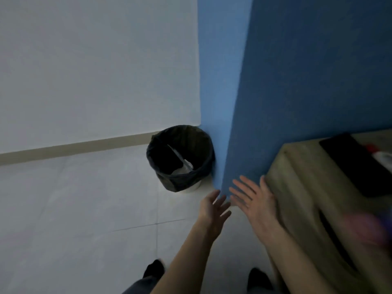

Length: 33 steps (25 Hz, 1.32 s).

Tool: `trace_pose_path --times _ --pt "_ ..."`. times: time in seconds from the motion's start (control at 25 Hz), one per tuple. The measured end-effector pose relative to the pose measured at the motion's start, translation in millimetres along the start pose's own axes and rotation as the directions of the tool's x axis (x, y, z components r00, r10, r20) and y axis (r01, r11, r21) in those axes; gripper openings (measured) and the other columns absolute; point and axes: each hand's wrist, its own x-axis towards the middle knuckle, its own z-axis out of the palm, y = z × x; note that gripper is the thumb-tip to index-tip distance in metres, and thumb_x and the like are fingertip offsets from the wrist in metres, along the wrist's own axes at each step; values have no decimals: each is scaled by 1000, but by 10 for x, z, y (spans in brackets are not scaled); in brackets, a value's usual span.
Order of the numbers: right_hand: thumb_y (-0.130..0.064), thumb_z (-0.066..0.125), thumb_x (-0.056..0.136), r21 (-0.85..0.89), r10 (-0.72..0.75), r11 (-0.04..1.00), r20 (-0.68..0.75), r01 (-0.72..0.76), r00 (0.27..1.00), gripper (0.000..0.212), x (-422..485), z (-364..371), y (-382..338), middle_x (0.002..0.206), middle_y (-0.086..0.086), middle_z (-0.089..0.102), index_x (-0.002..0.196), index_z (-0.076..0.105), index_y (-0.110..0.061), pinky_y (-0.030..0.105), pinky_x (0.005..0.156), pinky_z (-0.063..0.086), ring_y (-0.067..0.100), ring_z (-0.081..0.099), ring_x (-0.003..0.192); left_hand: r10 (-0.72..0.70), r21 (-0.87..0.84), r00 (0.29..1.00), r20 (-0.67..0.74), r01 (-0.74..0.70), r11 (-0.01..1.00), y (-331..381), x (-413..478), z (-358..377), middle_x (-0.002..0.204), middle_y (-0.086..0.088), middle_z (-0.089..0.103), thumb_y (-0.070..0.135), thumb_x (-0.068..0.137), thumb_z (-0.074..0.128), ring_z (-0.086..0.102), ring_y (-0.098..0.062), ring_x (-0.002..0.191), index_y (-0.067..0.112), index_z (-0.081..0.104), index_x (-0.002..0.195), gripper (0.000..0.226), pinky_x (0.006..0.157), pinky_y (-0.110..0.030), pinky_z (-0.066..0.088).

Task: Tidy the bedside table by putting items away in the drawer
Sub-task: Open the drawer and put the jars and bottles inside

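The wooden bedside table [301, 181] stands at the right against a blue wall. On its top lie a flat black item [356, 164] and a white bottle with a red cap [381, 155], partly cut off by the frame edge. A dark gap [335, 236] runs down the table's front, next to a blurred purple shape [369, 228]. My right hand [254, 200] is stretched out with straight fingers beside the table's left corner, holding nothing. My left hand [214, 209] is also spread and empty, just left of it, above the floor.
A bin with a black liner [180, 158] stands on the pale tiled floor [74, 209] by the blue wall's corner [220, 102]. A white wall with a beige skirting board runs along the left. My dark shoes [153, 268] show at the bottom.
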Motion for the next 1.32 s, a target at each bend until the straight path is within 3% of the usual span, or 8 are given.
trace_pose_path --times 0.2,0.32,0.52,0.64,0.88,1.08,1.24,1.32 --pt "-53 21 92 36 -286 956 -99 290 953 64 -892 -836 -535 132 16 48 129 41 -4 35 95 38 29 47 120 -175 307 975 135 126 943 -836 -522 846 111 3 41 31 89 42 49 -19 96 18 49 122 36 74 -29 41" --pt "-74 49 66 -340 -490 835 -103 432 866 93 -1309 -1336 -610 123 7 56 130 44 -6 33 96 39 26 52 116 -206 435 977 60 161 886 -1167 -680 1109 148 -17 35 24 96 38 47 -29 122 8 39 139 46 99 -41 42" --pt "-31 54 85 -978 -631 -79 201 195 749 50 -1459 -1756 -348 137 12 51 130 48 -12 37 102 33 28 44 129 -155 570 987 35 108 815 -1642 -854 1295 122 -5 56 19 96 32 55 -22 98 23 38 140 44 87 -35 38" --pt "-27 75 66 -948 -596 -297 278 114 753 68 -1359 -1836 -284 135 13 54 127 52 -10 43 93 43 31 51 123 -113 584 994 -2 92 807 -1752 -859 1271 134 -9 54 15 97 30 55 -23 95 31 21 146 53 69 -25 44" --pt "-31 54 69 -875 -570 -483 337 26 749 58 -1315 -1921 -341 127 20 59 121 57 -6 47 78 54 36 63 105 -85 607 995 -59 103 788 -1766 -795 1304 129 -12 56 15 94 44 55 -18 83 26 27 145 56 50 -24 45" --pt "-24 60 71 -889 -553 -457 303 22 776 60 -1354 -1882 -339 135 20 51 128 50 -5 48 83 53 36 59 112 -46 626 998 -39 61 777 -1657 -849 1347 76 -5 53 2 89 50 48 -14 57 20 45 115 31 33 -14 44" --pt "-33 32 76 -902 -523 -432 254 4 814 60 -1374 -1819 -385 135 19 51 127 51 -6 48 83 54 34 59 113 -45 728 998 -43 62 683 -1623 -710 1241 88 -12 57 5 88 52 56 -21 69 9 52 104 17 41 -19 52" --pt "-35 30 78 -908 -529 -419 238 -7 814 61 -1358 -1810 -403 135 17 52 127 52 -8 46 82 54 32 60 113 -31 781 999 -29 42 623 -1586 -530 1158 112 -18 61 7 86 56 63 -31 96 4 55 113 27 69 -33 60"
